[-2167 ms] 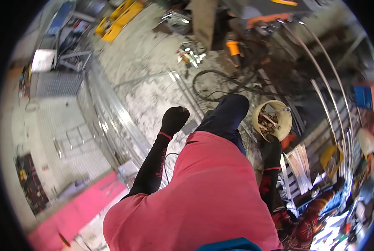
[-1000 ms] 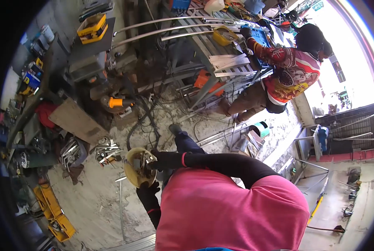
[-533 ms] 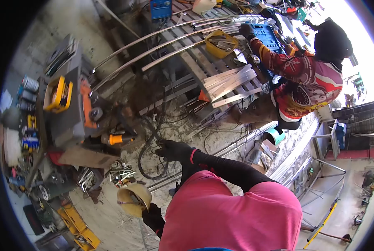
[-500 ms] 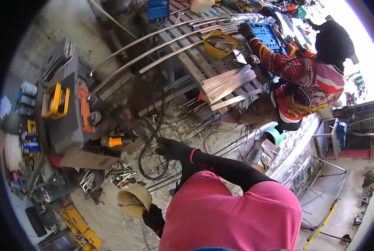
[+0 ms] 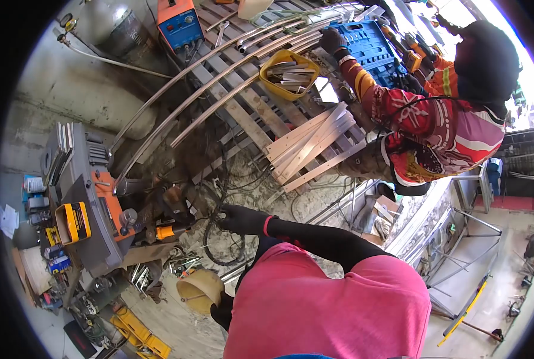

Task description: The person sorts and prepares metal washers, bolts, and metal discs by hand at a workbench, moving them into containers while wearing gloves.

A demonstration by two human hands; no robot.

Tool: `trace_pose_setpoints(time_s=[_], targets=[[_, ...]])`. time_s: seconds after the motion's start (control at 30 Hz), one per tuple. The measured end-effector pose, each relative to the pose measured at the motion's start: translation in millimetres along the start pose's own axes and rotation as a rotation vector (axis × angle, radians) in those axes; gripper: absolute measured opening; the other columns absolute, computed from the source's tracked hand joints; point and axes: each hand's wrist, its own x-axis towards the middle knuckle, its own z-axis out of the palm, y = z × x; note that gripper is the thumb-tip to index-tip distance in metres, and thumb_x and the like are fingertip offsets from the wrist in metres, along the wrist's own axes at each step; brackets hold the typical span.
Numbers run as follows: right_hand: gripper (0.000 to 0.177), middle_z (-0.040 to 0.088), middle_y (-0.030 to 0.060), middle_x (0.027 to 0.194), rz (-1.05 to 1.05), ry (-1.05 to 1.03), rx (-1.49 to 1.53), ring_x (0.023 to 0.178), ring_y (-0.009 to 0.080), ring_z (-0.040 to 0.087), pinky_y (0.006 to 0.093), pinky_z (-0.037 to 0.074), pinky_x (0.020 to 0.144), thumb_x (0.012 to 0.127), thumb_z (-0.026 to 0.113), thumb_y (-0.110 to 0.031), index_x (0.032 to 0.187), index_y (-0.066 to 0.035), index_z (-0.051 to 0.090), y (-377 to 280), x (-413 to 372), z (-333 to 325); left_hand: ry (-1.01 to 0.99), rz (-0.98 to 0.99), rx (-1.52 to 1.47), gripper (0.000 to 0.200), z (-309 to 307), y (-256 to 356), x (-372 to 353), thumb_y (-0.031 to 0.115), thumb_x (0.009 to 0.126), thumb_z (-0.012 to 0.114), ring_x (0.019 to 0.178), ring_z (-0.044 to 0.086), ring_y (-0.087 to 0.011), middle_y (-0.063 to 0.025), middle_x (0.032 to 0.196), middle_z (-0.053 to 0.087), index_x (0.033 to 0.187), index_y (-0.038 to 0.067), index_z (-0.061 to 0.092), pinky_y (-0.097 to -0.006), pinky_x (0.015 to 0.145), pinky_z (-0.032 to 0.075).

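Observation:
My left hand (image 5: 222,311), in a black glove, grips the edge of a beige, bowl-shaped helmet (image 5: 199,289) at the lower left. Its open side shows, with a strap or bar across it. My right hand (image 5: 242,219), also black-gloved with a red band at the wrist, reaches out over the floor with its fingers curled. A looped black cable (image 5: 207,239) runs right by those fingertips; whether they hold it or something small is hidden. An orange-handled tool (image 5: 166,232) lies left of that hand.
A co-worker in a red patterned top (image 5: 422,113) bends over a blue tool case (image 5: 368,46). Long curved tubes (image 5: 207,84), a yellow bin (image 5: 288,93) and metal strips (image 5: 315,143) lie on the slatted table (image 5: 243,113). An orange-and-grey machine (image 5: 108,200) stands left.
The view has shifted, bringing the orange-and-blue box and a gas cylinder further into sight. The helmet in my left hand has turned and sits closer to my body.

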Motion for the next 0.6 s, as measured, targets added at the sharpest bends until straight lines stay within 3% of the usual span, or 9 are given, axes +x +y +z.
trace_pose_setpoints(time_s=[0.13,0.27,0.37,0.47,0.53,0.6], targets=[[0.051,0.067,0.0182,0.093,-0.005,-0.001,-0.036,0.085,0.029,0.066,0.0427,0.051,0.076,0.092,0.066,-0.039,0.123,-0.001,0.055,-3,-5,-10,0.162,0.126,0.188,0.037,16,3,5,0.034,0.086,0.072,0.07,0.065,-0.0323,-0.0182,0.077,0.067,0.084,-0.002,0.064,-0.0453,0.063,0.05],[0.053,0.067,0.0178,0.095,0.035,-0.051,0.05,0.084,0.0282,0.066,0.0425,0.051,0.076,0.091,0.066,-0.04,0.125,-0.001,0.055,-6,-9,-16,0.587,0.615,0.518,0.041,31,7,10,0.034,0.085,0.075,0.063,0.063,-0.0382,-0.022,0.067,0.064,0.072,-0.003,0.063,-0.0482,0.058,0.049],[0.057,0.068,0.019,0.098,0.041,-0.065,0.052,0.086,0.0289,0.066,0.0431,0.051,0.078,0.091,0.066,-0.041,0.13,-0.001,0.053,-5,-8,-20,0.592,0.603,0.44,0.045,23,26,10,0.037,0.085,0.076,0.061,0.061,-0.0431,-0.0232,0.062,0.061,0.066,-0.001,0.06,-0.0489,0.055,0.047],[0.06,0.067,0.0209,0.102,-0.005,-0.034,-0.046,0.089,0.0303,0.067,0.0436,0.052,0.08,0.092,0.066,-0.041,0.134,-0.002,0.051,-5,-7,-21,0.45,0.6,0.359,0.045,10,44,8,0.036,0.085,0.077,0.061,0.061,-0.044,-0.022,0.062,0.06,0.066,-0.001,0.059,-0.0499,0.055,0.047],[0.06,0.067,0.0216,0.104,0.007,-0.054,-0.034,0.091,0.0312,0.067,0.0436,0.052,0.081,0.091,0.065,-0.041,0.134,-0.002,0.051,-10,-9,-23,0.091,0.286,0.367,0.046,-1,49,11,0.037,0.085,0.077,0.06,0.061,-0.0444,-0.021,0.06,0.058,0.066,0.0,0.058,-0.0505,0.054,0.047],[0.06,0.067,0.0224,0.105,0.025,-0.066,-0.019,0.092,0.0321,0.067,0.0437,0.052,0.082,0.091,0.065,-0.041,0.135,-0.002,0.051,-11,-9,-23,0.14,0.346,0.368,0.046,-5,53,8,0.037,0.085,0.077,0.059,0.06,-0.0445,-0.0206,0.059,0.058,0.066,0.001,0.058,-0.0506,0.054,0.046]])
